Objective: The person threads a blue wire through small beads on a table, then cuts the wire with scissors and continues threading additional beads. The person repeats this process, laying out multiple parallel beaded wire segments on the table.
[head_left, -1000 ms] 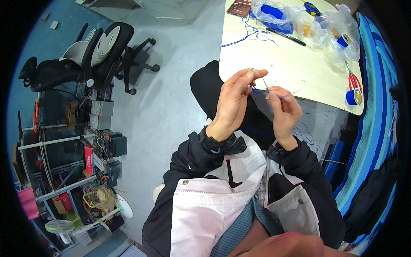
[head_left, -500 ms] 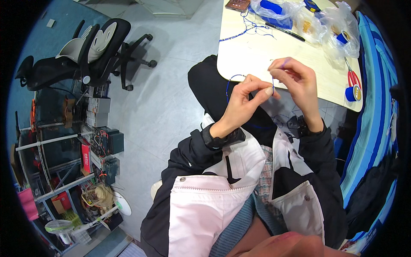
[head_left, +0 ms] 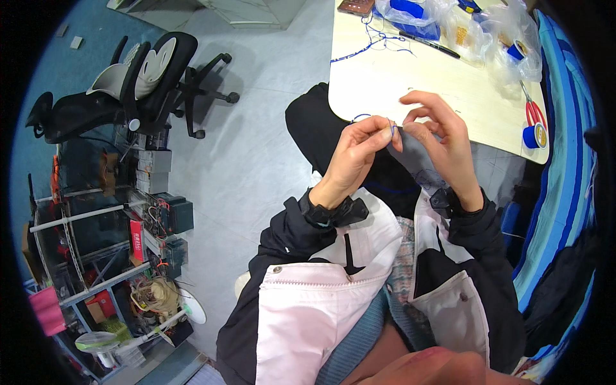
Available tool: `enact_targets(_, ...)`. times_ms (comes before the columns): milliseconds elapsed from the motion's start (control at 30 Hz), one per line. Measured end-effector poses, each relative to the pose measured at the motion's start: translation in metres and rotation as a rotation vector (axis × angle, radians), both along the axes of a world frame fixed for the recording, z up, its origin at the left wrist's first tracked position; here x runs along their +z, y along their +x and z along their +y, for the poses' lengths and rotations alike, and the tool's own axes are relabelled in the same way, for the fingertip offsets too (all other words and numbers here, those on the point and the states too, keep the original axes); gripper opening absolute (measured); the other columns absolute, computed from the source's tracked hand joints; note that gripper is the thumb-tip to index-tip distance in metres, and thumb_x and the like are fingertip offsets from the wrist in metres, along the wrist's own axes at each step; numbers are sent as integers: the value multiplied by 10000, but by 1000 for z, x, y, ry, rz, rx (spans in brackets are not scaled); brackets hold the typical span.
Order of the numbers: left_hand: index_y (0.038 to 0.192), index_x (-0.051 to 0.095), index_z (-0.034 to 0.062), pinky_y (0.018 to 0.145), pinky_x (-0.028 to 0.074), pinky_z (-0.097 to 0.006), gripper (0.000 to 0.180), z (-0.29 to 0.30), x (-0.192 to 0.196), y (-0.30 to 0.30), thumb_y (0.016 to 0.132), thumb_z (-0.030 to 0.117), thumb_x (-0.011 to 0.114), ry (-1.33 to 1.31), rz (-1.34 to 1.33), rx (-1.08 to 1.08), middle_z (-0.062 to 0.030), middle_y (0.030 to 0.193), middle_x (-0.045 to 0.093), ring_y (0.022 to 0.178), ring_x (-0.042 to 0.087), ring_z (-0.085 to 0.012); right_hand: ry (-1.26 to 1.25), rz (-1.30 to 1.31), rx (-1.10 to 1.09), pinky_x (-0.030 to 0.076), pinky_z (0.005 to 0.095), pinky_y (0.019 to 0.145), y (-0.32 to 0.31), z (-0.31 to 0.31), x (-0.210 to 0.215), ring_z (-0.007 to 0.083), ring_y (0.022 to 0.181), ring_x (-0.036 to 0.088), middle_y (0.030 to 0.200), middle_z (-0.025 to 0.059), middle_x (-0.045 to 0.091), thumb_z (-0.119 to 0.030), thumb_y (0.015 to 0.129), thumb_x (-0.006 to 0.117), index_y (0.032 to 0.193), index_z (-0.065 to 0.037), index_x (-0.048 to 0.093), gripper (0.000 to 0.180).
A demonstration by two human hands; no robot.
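1. Fingers [head_left: 375, 126] of the left hand [head_left: 354, 154]: thumb and index are clamped together on the cord [head_left: 393, 129]. The right hand [head_left: 449, 138] has its thumb just beside that pinch and its index lifted and bent; I cannot tell whether its other fingers grip anything.
2. The cord is held up between the two hands, near the close edge of the bench [head_left: 375, 90]. Its visible bit is short, with its long axis roughly up and down the view.
3. A blue arc [head_left: 362, 116] shows past the left knuckles, running mostly left to right with its bow away from the person (whether it joins the cord is hidden by the hand).
4. Writing: the spool [head_left: 531, 136] by the scissors [head_left: 535, 114] has a yellow label, its print too small to read. A red box [head_left: 136, 240] carries pale printing.
5. The phone [head_left: 357, 6] and tape measure [head_left: 469, 6] are cut by the top edge. Another spool [head_left: 516, 50] is partly veiled by a clear bag [head_left: 510, 82].
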State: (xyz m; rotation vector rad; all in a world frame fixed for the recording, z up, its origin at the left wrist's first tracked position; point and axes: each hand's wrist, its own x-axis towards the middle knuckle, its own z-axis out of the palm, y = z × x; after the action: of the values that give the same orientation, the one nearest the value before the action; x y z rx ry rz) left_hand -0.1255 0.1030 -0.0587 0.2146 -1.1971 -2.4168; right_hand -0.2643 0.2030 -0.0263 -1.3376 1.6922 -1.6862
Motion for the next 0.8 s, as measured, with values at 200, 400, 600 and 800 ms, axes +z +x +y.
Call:
enact_targets(200, 934, 619, -15, 801, 447, -269, 170, 0, 4, 3, 912, 142, 559, -105, -73, -12, -68, 850, 629, 806, 586, -140, 190, -98, 348, 469, 241, 658, -6, 2, 2, 140, 721, 577, 912, 81, 614, -42, 937, 458, 1126, -16, 581, 228)
enact_targets(400, 948, 623, -17, 819, 450, -261, 175, 4, 8, 8, 910, 141, 560, -140, -124, -65, -62, 831, 637, 818, 597, -137, 271, -51, 432, 421, 209, 588, -16, 2, -2, 84, 639, 516, 768, 29, 585, -118, 956, 453, 1028, 2, 560, 176)
enact_targets(600, 971, 610, -13, 824, 430, -271, 178, 2, 6, 6, 922, 142, 538, -78, -84, -99, -76, 856, 632, 834, 584, -146, 168, -52, 477, 440, 231, 663, -29, 5, -3, 119, 723, 553, 796, 56, 598, -91, 897, 575, 868, 0, 596, 98)
enact_targets(800, 975, 612, -9, 872, 410, -276, 177, 4, 2, 4, 918, 146, 548, -45, -25, -149, -118, 943, 658, 902, 580, -153, 198, -125, 518, 436, 222, 667, -43, 4, 5, 105, 711, 548, 784, 39, 587, -90, 884, 604, 865, -10, 618, 84)
